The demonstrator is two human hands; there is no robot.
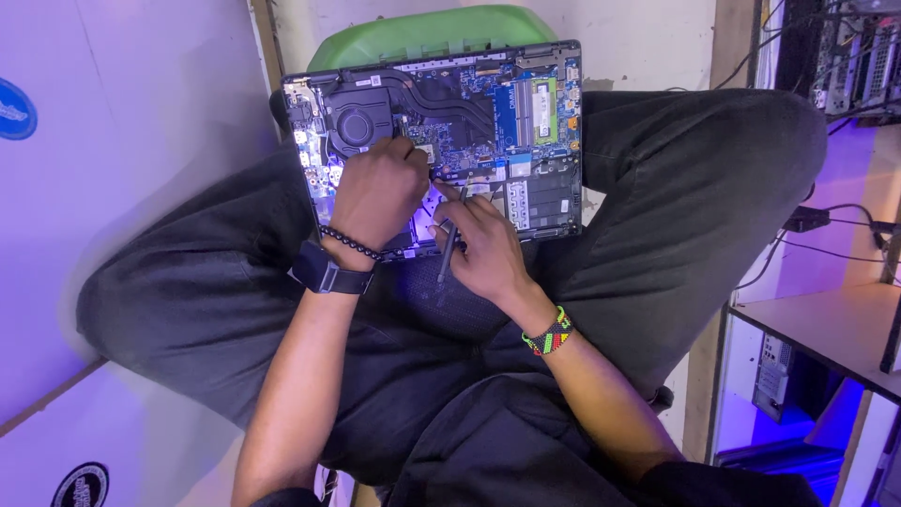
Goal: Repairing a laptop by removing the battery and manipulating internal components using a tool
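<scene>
An opened laptop (441, 131), its back cover off to show a blue circuit board, a round black fan and curved dark pipes, rests across the crossed legs of a seated person in grey trousers. The left hand (375, 192), fingers curled down onto the board near the fan, covers whatever lies beneath it, while the right hand (481, 246) pinches a slim dark screwdriver (449, 252) whose tip meets the board. A green plastic stool (432, 33) is cut off behind the laptop.
</scene>
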